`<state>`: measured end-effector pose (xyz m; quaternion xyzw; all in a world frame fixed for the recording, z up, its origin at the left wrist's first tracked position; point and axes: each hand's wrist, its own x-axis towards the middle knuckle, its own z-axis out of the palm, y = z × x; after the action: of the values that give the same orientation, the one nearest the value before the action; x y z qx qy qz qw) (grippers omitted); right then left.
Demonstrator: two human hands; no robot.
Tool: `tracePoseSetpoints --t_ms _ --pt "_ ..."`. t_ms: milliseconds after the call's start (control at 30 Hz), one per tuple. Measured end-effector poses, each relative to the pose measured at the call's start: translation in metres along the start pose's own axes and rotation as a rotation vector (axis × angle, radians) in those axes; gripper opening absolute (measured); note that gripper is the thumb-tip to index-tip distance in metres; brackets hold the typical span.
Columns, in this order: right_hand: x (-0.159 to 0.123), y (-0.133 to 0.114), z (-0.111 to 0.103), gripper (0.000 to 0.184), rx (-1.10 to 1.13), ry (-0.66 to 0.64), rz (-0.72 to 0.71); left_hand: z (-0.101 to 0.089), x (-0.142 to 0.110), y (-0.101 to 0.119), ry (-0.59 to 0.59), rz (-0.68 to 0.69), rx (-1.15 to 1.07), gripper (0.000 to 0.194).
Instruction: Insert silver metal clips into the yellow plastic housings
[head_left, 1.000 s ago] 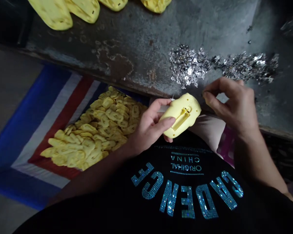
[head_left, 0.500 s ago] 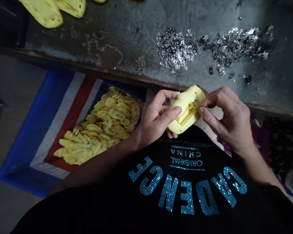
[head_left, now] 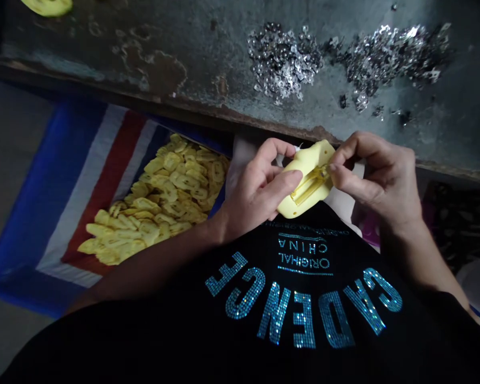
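My left hand (head_left: 264,184) grips a yellow plastic shell (head_left: 290,207) with a long battery-type slot in its face, thumb on top and fingers beneath. The shell is tilted, its slotted side turned up toward me. At its right end my right hand (head_left: 378,173) is pinched, thumb and index fingertips against the upper end of the slot. A small shiny metal piece (head_left: 325,171) shows at those fingertips, partly hidden by them. Beyond the hands, a heap of small metal contact plates (head_left: 286,64) lies on the dark worktable (head_left: 208,48).
A second heap of metal plates (head_left: 384,58) spreads at the right of the tabletop. Below the table edge at left, a blue bin (head_left: 18,213) lined with striped cloth holds many yellow pieces (head_left: 160,197). Another yellow part (head_left: 50,6) sits at the top left.
My right hand has come left from beside the metal heap to the shell's slot, and its fingertips now touch there. The shell has shifted slightly right and tilted. The view has moved too.
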<state>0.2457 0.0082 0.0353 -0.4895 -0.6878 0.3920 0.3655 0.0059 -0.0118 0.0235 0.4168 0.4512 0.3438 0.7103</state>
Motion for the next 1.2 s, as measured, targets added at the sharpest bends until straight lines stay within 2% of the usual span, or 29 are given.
tracePoseSetpoints --t_ms 167,333,533,800,1000,1100,1200 --pt "0.003 0.002 0.003 0.022 -0.078 0.016 0.019 0.001 0.001 0.004 -0.038 0.005 -0.004 0.036" --pt "0.005 0.0 0.002 0.02 -0.095 0.003 0.036 0.0 0.0 0.003 -0.02 0.038 0.027 0.037" --pt "0.006 -0.005 0.003 0.034 -0.17 -0.013 0.032 0.0 -0.002 0.0 0.005 0.034 0.093 0.042" --pt "-0.005 0.006 0.0 0.017 -0.123 0.029 0.038 -0.002 0.003 -0.003 0.0 0.005 0.022 0.038" --pt "-0.012 0.008 -0.004 0.013 -0.154 0.103 -0.038 -0.005 0.008 -0.013 -0.027 0.048 -0.051 0.03" --pt "-0.008 0.016 -0.004 0.025 -0.155 0.112 -0.066 -0.002 0.007 -0.012 -0.024 0.09 -0.05 0.029" --pt "-0.003 0.027 -0.004 0.046 -0.077 0.022 -0.042 0.004 0.004 -0.007 -0.004 0.153 -0.007 0.033"
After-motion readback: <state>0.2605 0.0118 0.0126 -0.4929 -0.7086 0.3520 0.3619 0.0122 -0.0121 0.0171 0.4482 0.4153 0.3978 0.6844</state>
